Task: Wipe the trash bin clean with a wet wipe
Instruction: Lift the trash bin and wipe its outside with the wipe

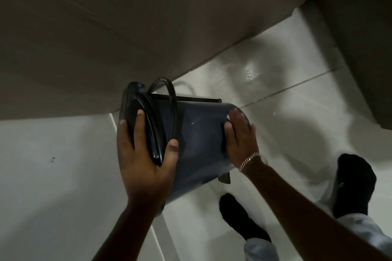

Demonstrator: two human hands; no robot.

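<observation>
Glossy pale floor tiles (286, 112), dim light, a drab wall (106, 27) behind. Left hand (144, 165) is clamped on the lid end of the trash bin (199, 144) — fingers over the black lid (146, 125), thumb hooked round the rim. Right hand (239, 140) lies flat and spread on the bin's side near its base, fingers straight, gripping nothing; no wet wipe can be seen under it or anywhere else. Bin is held on its side off the floor, between the two hands, above the person's socked feet (244, 218). Likely light and stiff — thin plastic, smooth, probably slick once damp, so the rim gives the surest hold. Dark blue-grey body, tapering, faint pale specks; a thin wire handle (169, 91) loops by the lid.
</observation>
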